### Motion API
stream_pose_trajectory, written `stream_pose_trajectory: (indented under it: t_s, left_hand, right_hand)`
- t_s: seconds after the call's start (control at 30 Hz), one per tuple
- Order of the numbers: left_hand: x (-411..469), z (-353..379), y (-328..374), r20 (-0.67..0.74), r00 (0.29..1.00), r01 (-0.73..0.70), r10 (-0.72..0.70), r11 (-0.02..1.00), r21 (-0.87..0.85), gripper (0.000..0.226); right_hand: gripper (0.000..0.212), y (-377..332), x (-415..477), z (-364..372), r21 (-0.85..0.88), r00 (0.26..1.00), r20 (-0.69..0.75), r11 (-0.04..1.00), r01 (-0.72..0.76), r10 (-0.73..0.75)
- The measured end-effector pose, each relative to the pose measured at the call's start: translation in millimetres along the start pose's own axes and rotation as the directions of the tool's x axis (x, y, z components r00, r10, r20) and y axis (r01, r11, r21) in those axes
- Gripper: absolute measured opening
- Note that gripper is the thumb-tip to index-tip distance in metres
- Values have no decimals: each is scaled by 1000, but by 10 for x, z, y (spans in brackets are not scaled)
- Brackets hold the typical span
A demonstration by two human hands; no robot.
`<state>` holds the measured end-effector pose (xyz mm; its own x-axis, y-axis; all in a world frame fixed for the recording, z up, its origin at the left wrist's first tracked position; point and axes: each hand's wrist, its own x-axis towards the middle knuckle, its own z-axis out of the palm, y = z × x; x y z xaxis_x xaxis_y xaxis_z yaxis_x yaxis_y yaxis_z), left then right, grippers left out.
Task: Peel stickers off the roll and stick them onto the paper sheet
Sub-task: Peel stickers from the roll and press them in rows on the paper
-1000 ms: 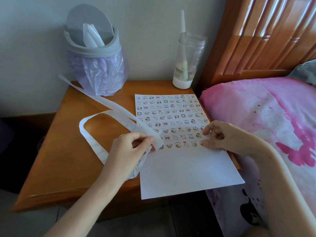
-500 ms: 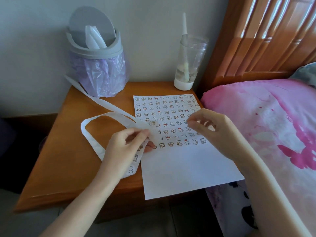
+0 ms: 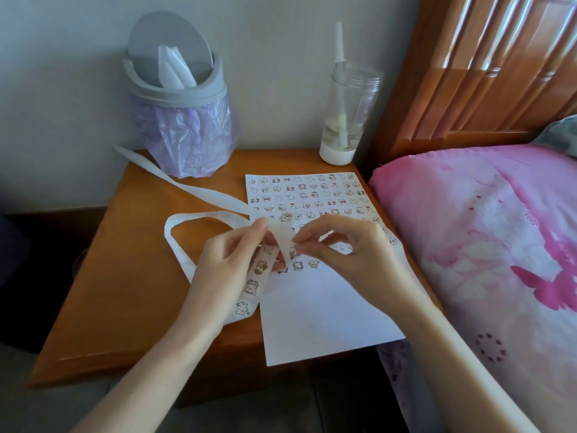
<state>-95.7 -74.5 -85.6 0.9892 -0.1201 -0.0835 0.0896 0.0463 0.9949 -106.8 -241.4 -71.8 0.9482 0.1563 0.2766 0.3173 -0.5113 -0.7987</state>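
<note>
Already the sheet point(image 3: 327, 323) is half full, bottom bare; my left hand point(image 3: 224, 267) pinches the strip point(image 3: 253, 285), right hand point(image 3: 352, 254) a sticker point(image 3: 293, 252).

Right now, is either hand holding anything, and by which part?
The left hand grips the sticker strip where it folds; the right hand pinches the edge of a sticker at that fold.

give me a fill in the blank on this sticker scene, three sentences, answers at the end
1. The left hand holds the sticker strip while the right hand pinches a ____ at its bend.
2. The grey bin is lined with a ____ bag.
3. Right of the paper sheet lies a mostly ____ bedcover.
Missing words: sticker; purple; pink.
</note>
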Motion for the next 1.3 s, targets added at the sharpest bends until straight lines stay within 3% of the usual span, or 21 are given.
stream_pose_trajectory:
  t_s: [0.2,0.47,0.9,1.0,1.17,1.3]
  left_hand:
    - [-2,-12,-32,87,996,-28,20,995,95,21]
    - [2,4,-72,47,994,-103,96,982,157,16]
    - [23,27,-156,43,996,-80,73,979,186,15]
    - [36,3,-174,53,996,-82,73,977,195,16]
    - [39,-11,-211,74,994,-94,80,973,211,11]
    - [47,-12,-245,79,990,-134,115,942,306,14]
  right_hand:
    - [11,28,0,2,-14,1000,-16,1000,-8,7]
    - [8,57,1,26,-44,1000,-12,999,11,-12]
    - [12,28,-25,-136,-78,998,62,997,-27,32]
    - [10,96,-56,-483,-4,991,-8,991,-133,133]
    - [8,450,-139,-909,-153,878,55,873,-462,475]
    - [4,538,-141,-938,-153,846,67,843,-515,529]
